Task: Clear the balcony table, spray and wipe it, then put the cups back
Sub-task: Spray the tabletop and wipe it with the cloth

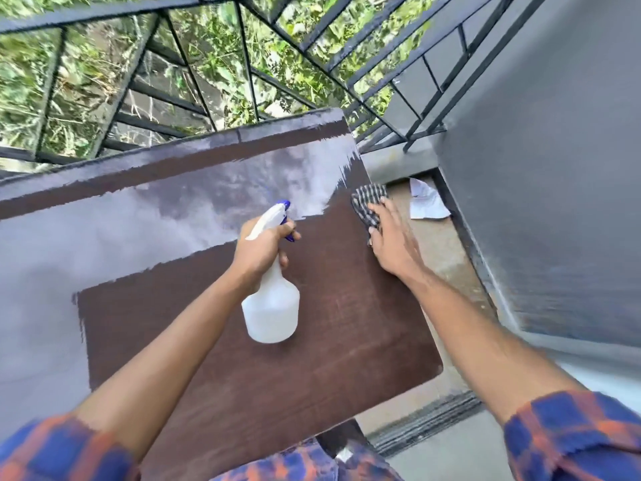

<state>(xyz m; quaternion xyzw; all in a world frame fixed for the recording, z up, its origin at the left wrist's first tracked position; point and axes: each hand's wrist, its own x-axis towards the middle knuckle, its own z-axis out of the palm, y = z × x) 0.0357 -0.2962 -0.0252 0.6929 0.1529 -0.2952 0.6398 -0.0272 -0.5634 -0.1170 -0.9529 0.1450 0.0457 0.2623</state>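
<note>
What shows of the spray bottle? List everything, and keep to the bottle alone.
The spray bottle is translucent white plastic, with a rounded body narrowing to a slim neck. Its white spray head has a blue nozzle tip and a blue trigger. The left hand is curled round the neck, with a finger on the trigger. The bottle is roughly upright over the brown table, nozzle aimed away from the person. Its fill level cannot be read, nor whether its base touches the table.
</note>
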